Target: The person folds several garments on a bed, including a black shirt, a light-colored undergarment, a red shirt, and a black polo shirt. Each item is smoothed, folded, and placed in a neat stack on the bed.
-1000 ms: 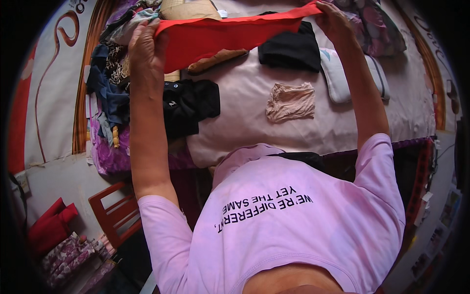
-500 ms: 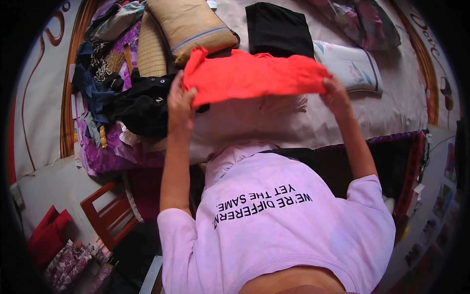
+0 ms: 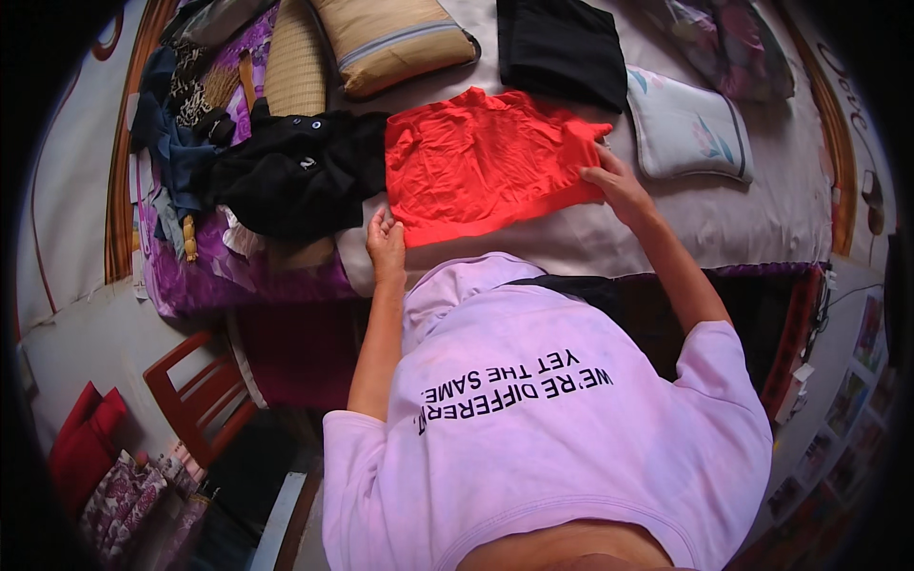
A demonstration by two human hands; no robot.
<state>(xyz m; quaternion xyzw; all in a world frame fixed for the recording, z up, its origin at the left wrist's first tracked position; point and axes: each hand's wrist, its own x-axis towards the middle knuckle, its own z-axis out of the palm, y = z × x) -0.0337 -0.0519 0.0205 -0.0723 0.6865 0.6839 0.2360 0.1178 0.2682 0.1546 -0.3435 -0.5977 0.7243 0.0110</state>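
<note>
Wrinkled, roughly rectangular red fabric garment [image 3: 495, 167] just lowered from mid-air, now spread on pale-sheeted bed [image 3: 776, 209] near its front edge, so bed seems to support it; right hand [image 3: 624, 188] pinching garment's right edge, left hand [image 3: 387, 244] at near-left corner, can't tell if pinching

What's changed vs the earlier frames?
Red cloth: was held up, stretched between both hands; now lowered toward the person, spread on the bed. Beige cloth now out of sight. Left hand came down to its near left corner, grip unclear; right hand also lowered, still holding its right edge. Unmoved: folded black cloth, white pillow.
</note>
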